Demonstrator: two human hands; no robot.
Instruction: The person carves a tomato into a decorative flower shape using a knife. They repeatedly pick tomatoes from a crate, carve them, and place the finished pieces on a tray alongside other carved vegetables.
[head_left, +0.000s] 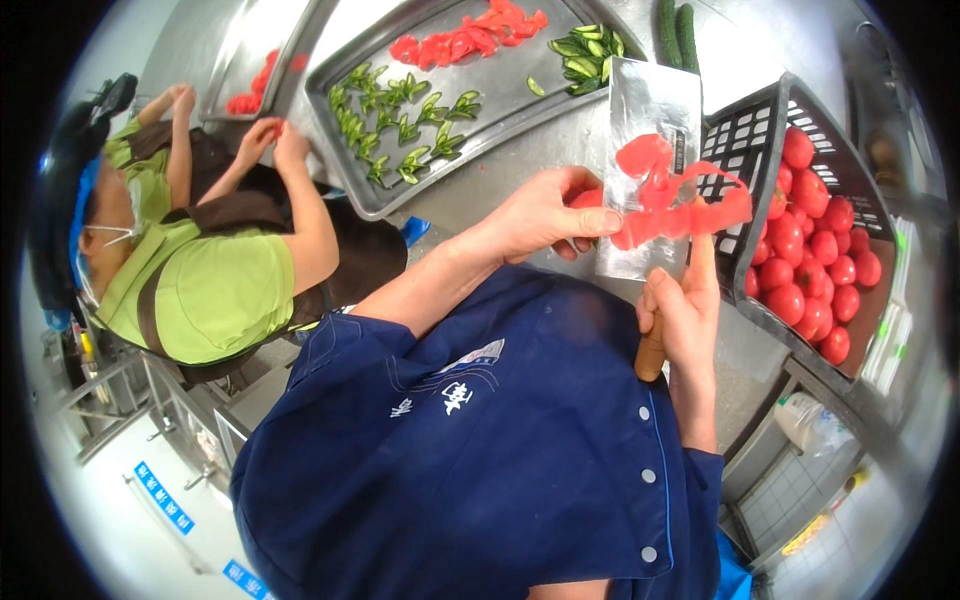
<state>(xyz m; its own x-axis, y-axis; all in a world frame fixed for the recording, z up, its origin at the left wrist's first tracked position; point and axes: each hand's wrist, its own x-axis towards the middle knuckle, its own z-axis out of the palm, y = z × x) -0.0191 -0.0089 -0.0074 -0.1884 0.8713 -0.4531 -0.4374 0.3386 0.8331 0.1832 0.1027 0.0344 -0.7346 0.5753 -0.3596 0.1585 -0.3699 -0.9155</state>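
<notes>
My right hand (686, 311) grips the wooden handle (650, 352) of a Chinese cleaver, its index finger stretched along the broad steel blade (637, 90). In my left hand (536, 214) is a tomato (586, 199), mostly hidden by the fingers and the blade. My left thumb presses against the cleaver's face, by the end of a long red strip of tomato peel (682, 221). That strip curls across the blade, and its loop reaches past the blade's right side over my index fingertip.
A black plastic crate (784, 112) of whole tomatoes (810, 255) stands at right. Ahead, a metal tray (487, 142) carries tomato peels (472, 39), cut cucumber fans (409, 112) and cucumber slices (589, 56). Two cucumbers (677, 34) lie beyond. A co-worker (217, 292) works at left.
</notes>
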